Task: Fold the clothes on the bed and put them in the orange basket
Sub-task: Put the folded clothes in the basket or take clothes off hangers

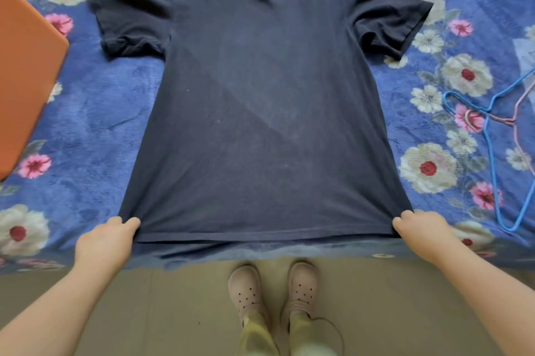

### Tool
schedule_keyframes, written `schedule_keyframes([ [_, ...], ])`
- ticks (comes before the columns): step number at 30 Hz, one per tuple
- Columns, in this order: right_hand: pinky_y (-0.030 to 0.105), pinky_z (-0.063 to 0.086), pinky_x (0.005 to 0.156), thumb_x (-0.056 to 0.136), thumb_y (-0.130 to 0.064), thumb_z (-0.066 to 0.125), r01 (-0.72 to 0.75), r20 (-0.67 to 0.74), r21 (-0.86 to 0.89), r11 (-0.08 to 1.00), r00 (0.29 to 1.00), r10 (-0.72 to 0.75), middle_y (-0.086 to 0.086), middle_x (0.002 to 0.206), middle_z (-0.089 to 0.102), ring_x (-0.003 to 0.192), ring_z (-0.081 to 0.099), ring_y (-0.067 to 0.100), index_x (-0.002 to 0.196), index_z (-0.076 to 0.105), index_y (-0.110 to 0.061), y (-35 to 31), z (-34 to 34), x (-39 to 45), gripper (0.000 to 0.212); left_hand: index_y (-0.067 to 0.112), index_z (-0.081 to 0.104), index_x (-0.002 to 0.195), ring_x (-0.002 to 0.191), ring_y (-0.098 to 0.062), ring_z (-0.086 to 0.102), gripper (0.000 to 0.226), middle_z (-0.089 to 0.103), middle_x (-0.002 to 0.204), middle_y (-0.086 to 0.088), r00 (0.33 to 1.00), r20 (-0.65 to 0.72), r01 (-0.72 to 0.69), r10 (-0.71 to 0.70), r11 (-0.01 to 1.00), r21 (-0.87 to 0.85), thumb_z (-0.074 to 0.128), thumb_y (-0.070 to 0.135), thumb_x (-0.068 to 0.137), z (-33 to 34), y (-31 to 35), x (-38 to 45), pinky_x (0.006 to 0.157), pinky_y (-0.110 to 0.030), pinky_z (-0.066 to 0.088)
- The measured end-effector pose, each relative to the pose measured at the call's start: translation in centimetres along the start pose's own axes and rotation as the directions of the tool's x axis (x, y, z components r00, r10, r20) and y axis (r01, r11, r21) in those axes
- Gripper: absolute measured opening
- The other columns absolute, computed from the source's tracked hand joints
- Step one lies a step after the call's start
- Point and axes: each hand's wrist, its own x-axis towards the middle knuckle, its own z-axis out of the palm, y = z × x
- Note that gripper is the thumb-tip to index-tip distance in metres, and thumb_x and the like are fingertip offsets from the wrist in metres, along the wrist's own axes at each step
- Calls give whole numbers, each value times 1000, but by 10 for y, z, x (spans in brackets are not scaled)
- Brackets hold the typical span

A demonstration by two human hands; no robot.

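since folding goes best from a flat start, the blue flowered bed (86,112) is doing the job of a work table, and it fills nearly everything i can see from the head view. spread across it lies the dark t-shirt (260,95), front up, collar at the far side and hem toward me, both short sleeves splayed outward; i judge it has been laid this way so the side folds can begin from a smooth shape. off to the left sits the orange basket (26,66), only one corner and wall showing, resting on the bed well apart from the shirt but near enough to reach later. on the right edge lie the wire hangers (492,135), a blue one and a paler one, tangled together and clear of the shirt. both arms reach forward and slightly outward over the bed's near edge. my left hand (104,242) pinches the hem's left corner, thumb on top and fingers curled beneath it. my right hand (419,229) grips the right corner the same way, knuckles up. the hem looks taut between them, which i take as tensioning out wrinkles. no fold is made yet.
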Motion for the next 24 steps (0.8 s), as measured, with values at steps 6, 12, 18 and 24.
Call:
schedule_keyframes([
  [6,26,34,65,89,2,42,-21,114,14,1000,993,19,0,67,18,103,58,18,112,49,-20,-31,13,14,33,24,45,103,77,-16,44,24,34,87,2,990,105,-105,96,991,81,36,7,88,5,0,4,60,-24,33],
  [12,28,48,83,85,-1,49,-69,246,-112,991,965,95,-4,88,52,108,54,19,99,51,-24,-41,14,37,27,21,48,116,87,-16,49,34,41,97,0,977,184,-134,108,982,134,38,4,88,13,13,18,68,-24,40],
  [18,32,42,79,88,-11,45,-101,483,-131,986,862,153,-1,119,55,107,54,25,109,52,-19,-50,-4,42,24,22,52,122,110,-16,51,40,52,119,4,925,348,-264,151,915,305,43,4,87,2,21,27,79,-24,40],
  [24,33,49,82,89,-11,38,-144,398,169,975,915,66,1,114,54,103,55,27,117,56,-14,-36,-88,69,34,15,55,113,103,-19,56,32,56,107,1,924,205,-371,322,885,282,41,3,87,-59,45,35,67,-26,37],
])
